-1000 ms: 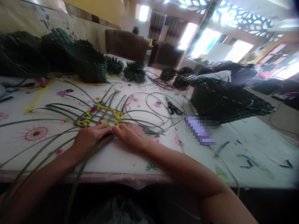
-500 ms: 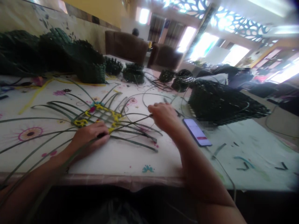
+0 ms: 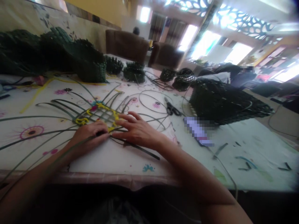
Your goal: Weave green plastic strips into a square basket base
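Observation:
A flat woven mat of dark green strips (image 3: 102, 114) edged with yellow cord lies on the flowered tablecloth (image 3: 121, 158), its long loose strips fanning out to all sides. My left hand (image 3: 88, 135) rests on the mat's near edge, fingers curled and pressing a green strip down. My right hand (image 3: 137, 130) lies just right of it, fingers spread flat over the loose strips at the mat's right side.
Black scissors (image 3: 172, 108) and a phone (image 3: 198, 130) lie right of my hands. A large dark woven basket (image 3: 221, 102) stands at the right, and several smaller green baskets (image 3: 91, 67) line the back. A person (image 3: 240, 74) sits beyond the table.
My right hand came back from near the scissors to the woven mat and now lies spread over the strips. My left hand stayed pressed on the mat's near edge.

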Demonstrator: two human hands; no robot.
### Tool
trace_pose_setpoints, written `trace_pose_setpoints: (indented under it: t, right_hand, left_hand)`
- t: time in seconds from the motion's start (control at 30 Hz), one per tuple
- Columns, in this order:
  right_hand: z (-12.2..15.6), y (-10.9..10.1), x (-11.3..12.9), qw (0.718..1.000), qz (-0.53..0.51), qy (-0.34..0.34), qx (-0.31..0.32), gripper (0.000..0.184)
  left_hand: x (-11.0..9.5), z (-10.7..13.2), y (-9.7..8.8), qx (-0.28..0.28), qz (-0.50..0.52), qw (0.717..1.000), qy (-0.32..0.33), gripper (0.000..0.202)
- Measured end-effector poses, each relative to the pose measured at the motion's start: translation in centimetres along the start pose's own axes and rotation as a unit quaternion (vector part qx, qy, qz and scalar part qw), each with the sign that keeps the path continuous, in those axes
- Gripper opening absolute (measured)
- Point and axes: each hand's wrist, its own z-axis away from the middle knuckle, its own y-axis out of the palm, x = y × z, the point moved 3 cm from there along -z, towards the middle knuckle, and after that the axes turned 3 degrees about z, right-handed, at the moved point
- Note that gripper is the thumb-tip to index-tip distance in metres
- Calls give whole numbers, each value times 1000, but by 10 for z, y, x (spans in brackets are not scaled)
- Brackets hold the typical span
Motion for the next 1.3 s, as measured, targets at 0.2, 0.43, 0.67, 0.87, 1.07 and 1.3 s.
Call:
trace_pose_setpoints:
  t: [0.2, 0.43, 0.67, 0.87, 1.07, 1.3]
  right_hand:
    - [0, -4, -3, 997, -64, -4, 43, 30]
    - [-7, 4, 2, 990, -124, 53, -32, 26]
    - [-25, 14, 19, 947, -202, 209, -135, 26]
    - [-64, 7, 24, 943, -229, 206, -123, 35]
    - [-55, 22, 7, 893, -380, 213, -113, 12]
    - [-40, 40, 17, 934, -293, 190, -74, 14]
  left_hand:
    - [-1, 2, 3, -15, 11, 1000, 0, 38]
    - [-1, 3, 1, -14, 15, 1000, 7, 31]
    - [3, 5, 5, -17, 33, 999, 23, 30]
    - [17, 11, 15, -59, -50, 997, 14, 41]
    - [5, 6, 4, -22, 12, 1000, -2, 44]
    - [6, 3, -1, -18, 48, 997, -59, 41]
